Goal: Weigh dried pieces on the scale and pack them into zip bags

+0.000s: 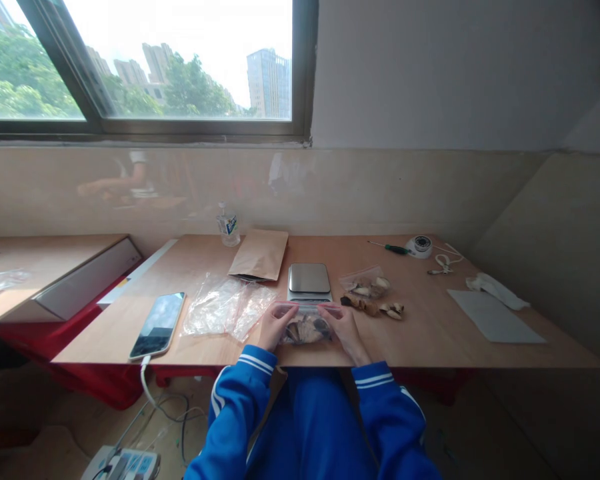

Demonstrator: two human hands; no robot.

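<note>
A clear zip bag [305,330] with a pinkish top edge lies at the table's front edge, dried mushroom-like pieces inside it. My left hand [276,325] pinches the bag's top edge at its left end. My right hand [344,327] pinches the same edge farther right. Just behind the bag sits a small digital scale [309,279] with a bare metal plate. To the right are loose dried pieces [373,307], brown and cream. Behind those rests another filled zip bag [366,285].
Flat plastic bags [220,307] and a phone [159,325] on a cable lie left. Behind are a kraft paper pouch [261,255] and a bottle [228,227]. A screwdriver [396,250], a white dome camera [420,247] and a white sheet [495,317] are right.
</note>
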